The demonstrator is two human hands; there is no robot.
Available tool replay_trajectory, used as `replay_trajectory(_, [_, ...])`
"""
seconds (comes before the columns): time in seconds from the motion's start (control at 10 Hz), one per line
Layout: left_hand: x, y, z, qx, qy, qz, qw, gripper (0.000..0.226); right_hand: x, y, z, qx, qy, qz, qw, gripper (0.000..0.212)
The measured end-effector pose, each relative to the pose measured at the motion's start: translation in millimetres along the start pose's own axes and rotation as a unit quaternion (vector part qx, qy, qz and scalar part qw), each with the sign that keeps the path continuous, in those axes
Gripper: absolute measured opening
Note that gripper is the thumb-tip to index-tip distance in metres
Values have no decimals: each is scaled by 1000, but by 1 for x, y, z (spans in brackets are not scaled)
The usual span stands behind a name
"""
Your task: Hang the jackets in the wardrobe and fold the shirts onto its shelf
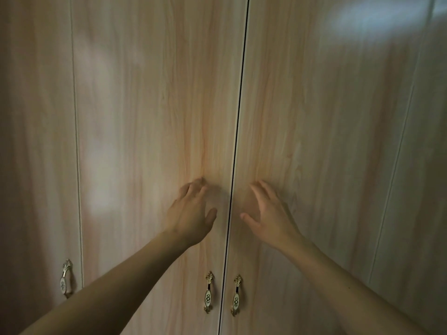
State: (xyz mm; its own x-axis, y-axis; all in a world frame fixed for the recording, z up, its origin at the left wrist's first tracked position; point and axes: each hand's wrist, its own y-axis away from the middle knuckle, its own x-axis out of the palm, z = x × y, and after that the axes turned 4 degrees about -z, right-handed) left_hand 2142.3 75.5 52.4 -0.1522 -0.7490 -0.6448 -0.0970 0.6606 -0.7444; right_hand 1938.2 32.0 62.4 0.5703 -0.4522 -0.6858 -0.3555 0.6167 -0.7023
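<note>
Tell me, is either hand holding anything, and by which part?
Nothing is held. The left hand and right hand rest with spread fingers against the wardrobe doors, above the untouched handles.

Wardrobe front (pixel 157 93) across the whole view: tall doors in pale, pinkish wood-grain laminate, all shut. Dark seam (pixel 238 131) between the two middle doors, top to bottom. Low down, just left of the seam, an ornate gold-and-white near handle (pixel 208 292); just right of the seam, a matching twin handle (pixel 236 296). Far left of the seam, a third handle (pixel 65 279) beside a thin door joint (pixel 77 141). Soft whitish glare (pixel 101 170) left of the seam; bluish glare (pixel 377 22) high to its right. Dim light overall.
</note>
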Motion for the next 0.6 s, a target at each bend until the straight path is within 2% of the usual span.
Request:
replay_trajectory(0.2, [-12,11,13,-26,31,63,997,65,-7,4,13,26,-7,14,1000,75])
replay_trajectory(0.6, [-18,51,33,-20,58,123,990,59,-18,56,31,48,53,52,996,74])
